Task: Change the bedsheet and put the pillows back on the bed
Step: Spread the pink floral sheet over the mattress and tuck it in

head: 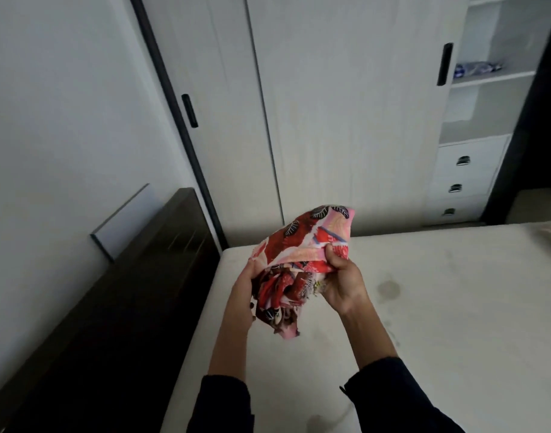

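Above the bare cream mattress (424, 339), close to its head end, a person in dark long sleeves holds a bunched red and pink leaf-patterned fabric bedsheet (302, 254) in both hands, lifted clear of the mattress top. The left hand (247, 284) holds the bundle's side, its fingers tucked out of sight behind the cloth. The right hand (341, 284) grips the opposite side, thumb pressed over a fold and fingers curled beneath. Loose folds hang down between the wrists. A faint round stain (388, 289) marks the mattress just beside the right hand. A dark wooden headboard (136, 276) stands against the mattress's left edge. Beyond the mattress stands a tall white wardrobe (330, 104) with black handles.
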